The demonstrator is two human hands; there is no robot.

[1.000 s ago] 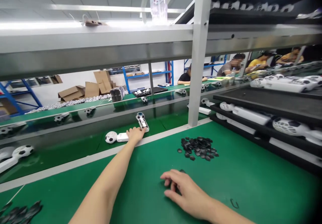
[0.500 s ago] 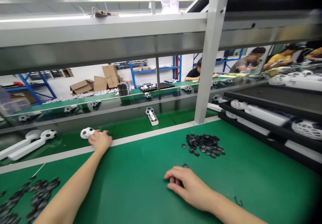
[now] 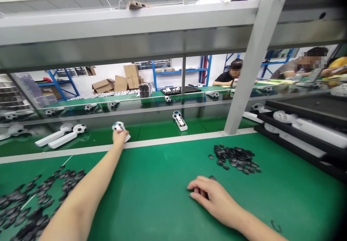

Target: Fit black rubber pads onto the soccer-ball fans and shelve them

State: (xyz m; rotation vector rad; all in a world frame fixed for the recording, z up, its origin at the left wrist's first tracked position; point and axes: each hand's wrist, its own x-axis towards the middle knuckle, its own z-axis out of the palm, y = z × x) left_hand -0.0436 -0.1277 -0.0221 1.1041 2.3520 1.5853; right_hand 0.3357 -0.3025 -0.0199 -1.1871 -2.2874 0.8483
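Out over the dark green conveyor strip, my left hand [image 3: 119,137] has its fingers closed on a white handled piece with a football-patterned head [image 3: 118,126]. My right hand [image 3: 204,191] rests on the green table [image 3: 157,183], fingers curled and the thumb apart from them, with nothing seen in it. One black flake [image 3: 212,178] lies just behind its knuckles. A heap of black pieces [image 3: 237,158] sits beyond it to the right. More black pieces [image 3: 40,201] are spread at the left, beside my left forearm.
An open-backed football piece [image 3: 180,121] lies on the conveyor; two more [image 3: 65,138] lie at its left. A metal post [image 3: 255,60] rises at right, beside stacked black trays [image 3: 303,140]. A shelf beam [image 3: 130,24] crosses above. People sit at the far tables.
The view has swung left, shifting the scene to the right. My left hand has closed on the football-headed piece and turned it. My right hand keeps its curled pose.
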